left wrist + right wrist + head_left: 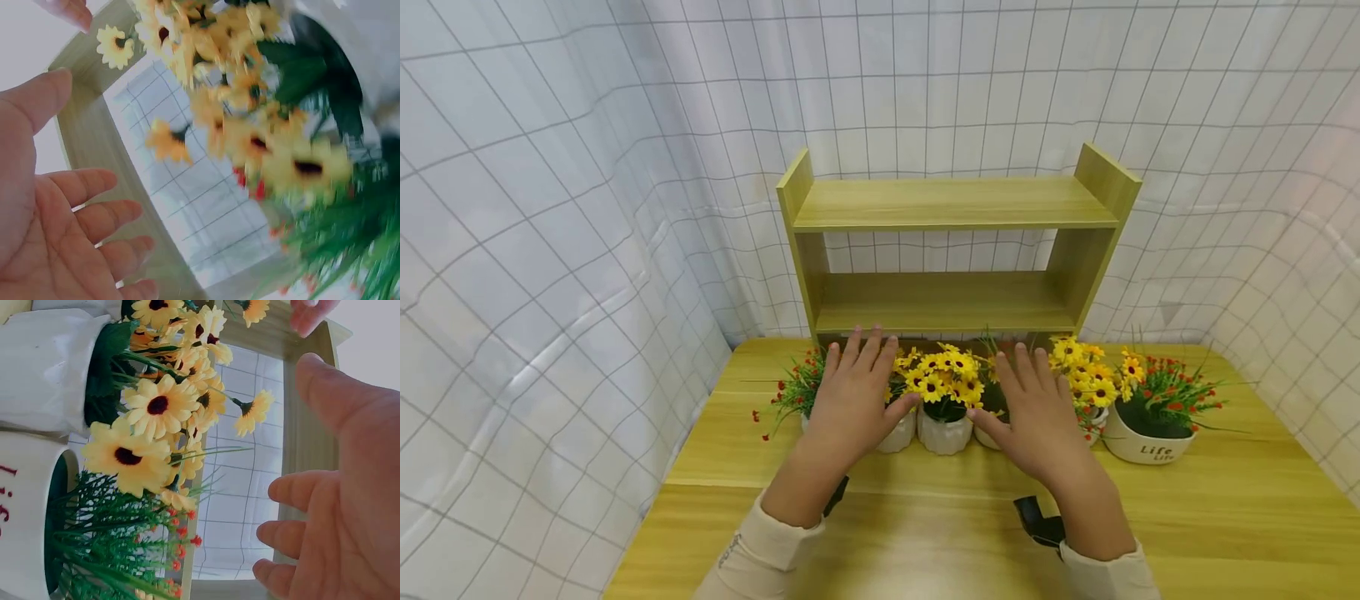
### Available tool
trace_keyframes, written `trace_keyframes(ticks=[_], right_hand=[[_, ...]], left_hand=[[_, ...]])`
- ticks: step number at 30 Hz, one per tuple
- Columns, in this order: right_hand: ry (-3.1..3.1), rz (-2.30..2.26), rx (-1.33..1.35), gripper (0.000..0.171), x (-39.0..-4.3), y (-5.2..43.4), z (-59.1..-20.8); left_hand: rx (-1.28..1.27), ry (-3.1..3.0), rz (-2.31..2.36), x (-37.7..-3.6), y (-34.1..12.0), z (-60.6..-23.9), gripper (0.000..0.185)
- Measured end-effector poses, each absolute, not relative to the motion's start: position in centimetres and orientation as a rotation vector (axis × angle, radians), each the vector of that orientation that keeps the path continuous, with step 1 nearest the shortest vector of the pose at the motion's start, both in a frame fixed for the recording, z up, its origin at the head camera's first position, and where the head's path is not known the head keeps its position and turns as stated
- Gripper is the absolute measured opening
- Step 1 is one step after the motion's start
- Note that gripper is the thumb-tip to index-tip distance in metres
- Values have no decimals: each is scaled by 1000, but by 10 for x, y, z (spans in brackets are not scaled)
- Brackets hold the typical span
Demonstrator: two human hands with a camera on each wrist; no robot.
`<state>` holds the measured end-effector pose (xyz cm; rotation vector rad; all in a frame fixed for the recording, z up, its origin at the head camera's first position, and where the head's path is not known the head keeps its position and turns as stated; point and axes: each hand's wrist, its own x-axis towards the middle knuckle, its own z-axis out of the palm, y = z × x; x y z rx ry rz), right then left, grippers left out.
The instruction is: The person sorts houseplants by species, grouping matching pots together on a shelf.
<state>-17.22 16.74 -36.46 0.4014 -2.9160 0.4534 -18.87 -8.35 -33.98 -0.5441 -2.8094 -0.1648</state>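
Observation:
Both hands are held palm down over a row of potted artificial flowers, their fingers straight and spread. My left hand [855, 408] is above the left part of the row, partly hiding a pot of red flowers [801, 387] and a white pot [898, 435]. Between the hands stands a white ribbed pot [944, 435] with yellow daisy-like flowers [943, 375]. My right hand [1041, 421] covers part of another pot and of the yellow flowers [1086, 379] to its right. In the wrist views, the left palm [56, 244] and right palm [344, 506] hold nothing.
Behind the pots stands a two-tier wooden shelf [955, 204]. At the right end of the row is a white oval pot [1142, 447] lettered "Life", with red flowers. A wooden table [925, 533] carries everything. Grid-patterned white curtains [550, 250] surround it.

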Motion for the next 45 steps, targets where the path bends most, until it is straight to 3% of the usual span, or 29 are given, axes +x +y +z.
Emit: trace_keyframes(ticks=[8,24,30,37,45], right_hand=[[-2846,521,497,89,-161,178,-367],[-2525,664,498,75,-143,231,-388],[-2456,703,414,69,-137,249,-398],[-2509,782,103,61,-134,260,-411],[-2542,887,-64,65,-137,267,-422]], left_hand=[[-666,-2823,-104,-187,-121,-297,78],[-544,-2685,-112,-219,-158,-212,77],[-457,-2660,-213,-234,-168,-206,74],[-343,-2705,-402,-248,-174,-217,74],[-254,-2585,-630,-260,-178,-236,75]])
